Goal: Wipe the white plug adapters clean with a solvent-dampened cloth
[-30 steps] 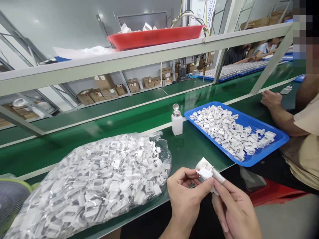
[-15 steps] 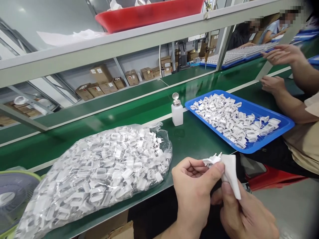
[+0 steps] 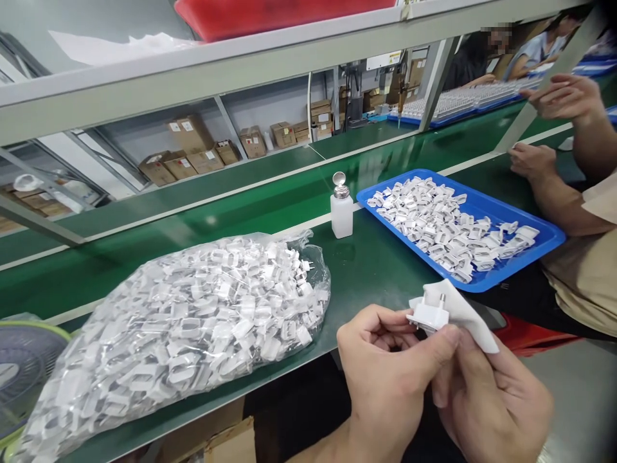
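My left hand [image 3: 393,370] pinches a white two-pin plug housing [image 3: 430,315] between thumb and fingers, its metal pins pointing up. Close beside it, my right hand [image 3: 496,399] is closed on a folded white cloth [image 3: 470,318], which lies against the back of the plug near the pins. Both hands are held in front of the bench edge. To their left lies a big clear plastic bag [image 3: 193,328] full of similar white plug parts. Beyond the hands, a blue tray [image 3: 511,273] carries many more of them, lying loose.
A white pump bottle [image 3: 342,215] with its metal lid raised stands between bag and tray. At right, a co-worker's hands [image 3: 535,161] are near the tray. A fan [image 3: 29,379] is at the far left. A shelf beam [image 3: 241,71] crosses overhead, bearing a red tray [image 3: 289,16].
My hands have shifted slightly right. The plug has turned so its pins stand more upright, and the cloth has swung behind them. The camera view has also shifted a little.
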The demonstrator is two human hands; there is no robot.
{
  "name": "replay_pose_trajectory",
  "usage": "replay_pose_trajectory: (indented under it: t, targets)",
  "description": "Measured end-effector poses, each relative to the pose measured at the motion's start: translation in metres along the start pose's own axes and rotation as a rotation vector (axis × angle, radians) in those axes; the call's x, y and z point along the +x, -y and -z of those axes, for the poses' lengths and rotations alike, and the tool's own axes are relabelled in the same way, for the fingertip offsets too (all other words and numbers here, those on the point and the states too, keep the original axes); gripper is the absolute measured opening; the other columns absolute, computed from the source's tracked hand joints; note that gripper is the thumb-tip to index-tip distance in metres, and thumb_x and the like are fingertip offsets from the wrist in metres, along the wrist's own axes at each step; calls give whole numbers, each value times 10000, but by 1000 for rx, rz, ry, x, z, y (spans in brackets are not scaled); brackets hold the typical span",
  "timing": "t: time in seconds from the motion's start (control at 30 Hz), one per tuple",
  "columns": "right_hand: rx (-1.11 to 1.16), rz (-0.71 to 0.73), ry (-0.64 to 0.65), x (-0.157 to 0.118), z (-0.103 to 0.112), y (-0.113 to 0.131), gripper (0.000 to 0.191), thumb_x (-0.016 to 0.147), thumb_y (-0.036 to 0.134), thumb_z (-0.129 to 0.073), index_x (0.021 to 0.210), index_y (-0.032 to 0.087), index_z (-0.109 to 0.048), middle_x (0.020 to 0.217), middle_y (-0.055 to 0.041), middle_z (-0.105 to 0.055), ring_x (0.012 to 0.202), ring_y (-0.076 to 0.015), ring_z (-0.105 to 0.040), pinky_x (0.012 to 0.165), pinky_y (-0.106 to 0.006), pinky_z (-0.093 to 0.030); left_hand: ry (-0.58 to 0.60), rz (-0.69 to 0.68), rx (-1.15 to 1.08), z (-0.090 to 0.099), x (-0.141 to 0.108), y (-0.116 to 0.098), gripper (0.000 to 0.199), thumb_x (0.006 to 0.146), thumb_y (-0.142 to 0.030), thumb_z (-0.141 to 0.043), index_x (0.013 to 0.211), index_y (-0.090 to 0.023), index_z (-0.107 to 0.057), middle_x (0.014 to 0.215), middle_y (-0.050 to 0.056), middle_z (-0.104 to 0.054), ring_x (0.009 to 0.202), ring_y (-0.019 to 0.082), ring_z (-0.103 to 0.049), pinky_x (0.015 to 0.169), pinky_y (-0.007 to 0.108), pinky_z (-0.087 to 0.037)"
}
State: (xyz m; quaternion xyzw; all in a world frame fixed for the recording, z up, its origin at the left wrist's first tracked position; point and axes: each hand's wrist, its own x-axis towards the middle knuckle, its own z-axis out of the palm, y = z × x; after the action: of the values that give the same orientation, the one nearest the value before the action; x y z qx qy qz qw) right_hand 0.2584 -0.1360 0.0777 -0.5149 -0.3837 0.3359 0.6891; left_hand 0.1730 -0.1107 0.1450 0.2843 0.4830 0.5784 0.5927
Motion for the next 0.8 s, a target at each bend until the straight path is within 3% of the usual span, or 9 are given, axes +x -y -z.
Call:
replay_pose_trajectory:
  t: [0.13, 0.3, 0.37, 0.47, 0.53, 0.63, 0.7, 0.73, 0.8]
  targets:
    - [257, -133, 11, 5, -2, 3, 201, 958, 335, -677, 825, 189, -643, 416, 72, -487, 312, -65, -416, 346, -182, -302, 21, 23, 15, 1, 0, 3, 317, 575, -260, -947, 705, -135, -686, 683, 25, -723, 581, 83, -610, 557, 179, -515]
    - [333, -236, -5, 10, -2, 8, 224, 909, 361, -736, 1026, 172, -707, 383, 86, -475, 272, -41, -366, 335, -156, -281, 38, 29, 36, 2, -2, 7, 320, 574, -268, -946, 713, -136, -689, 686, 34, -725, 577, 91, -601, 552, 194, -507]
    - [378, -333, -12, 14, 0, 8, 217, 872, 369, -777, 960, 183, -705, 359, 97, -448, 258, -24, -312, 324, -144, -258, 38, 21, 58, 4, 0, 9, 320, 573, -270, -947, 720, -132, -698, 693, 37, -729, 580, 89, -596, 555, 194, -502]
    - [466, -538, 45, 24, 5, 9, 229, 800, 347, -846, 818, 192, -679, 378, 78, -472, 328, -35, -382, 388, -131, -366, 51, 9, 80, 10, 7, 15, 308, 578, -258, -945, 754, -122, -732, 723, 53, -750, 598, 98, -615, 575, 201, -512]
    - [519, -680, 84, 30, 8, 10, 248, 766, 336, -871, 880, 183, -713, 387, 82, -454, 374, -39, -387, 463, -135, -447, 83, 27, 77, 16, 12, 19, 305, 586, -251, -942, 785, -116, -753, 751, 67, -767, 603, 101, -626, 584, 205, -518]
    - [596, -817, 139, 37, 13, 11, 343, 770, 354, -854, 1030, 162, -738, 343, 144, -279, 361, -18, -129, 432, -144, -427, 138, 49, 83, 27, 18, 27, 314, 580, -242, -947, 810, -120, -770, 726, 48, -754, 579, 83, -599, 566, 188, -497]
    - [604, -776, 161, 38, 16, 9, 284, 796, 378, -821, 979, 177, -740, 345, 155, -224, 382, -27, -44, 385, -160, -378, 149, 12, 134, 33, 19, 31, 289, 598, -241, -939, 813, -135, -778, 697, 24, -732, 568, 77, -576, 554, 184, -484]
    - [566, -685, 140, 38, 18, 8, 218, 830, 391, -789, 908, 195, -733, 347, 143, -238, 370, -34, -65, 369, -167, -355, 142, -34, 180, 36, 19, 33, 267, 614, -240, -930, 814, -144, -782, 688, 15, -723, 568, 81, -575, 554, 188, -485]
    - [335, -349, 77, 37, 23, 4, 147, 917, 351, -702, 847, 224, -729, 345, 112, -312, 316, -52, -184, 343, -182, -318, 116, -178, 296, 42, 18, 35, 217, 653, -233, -905, 824, -167, -789, 691, 8, -718, 582, 101, -597, 568, 206, -501]
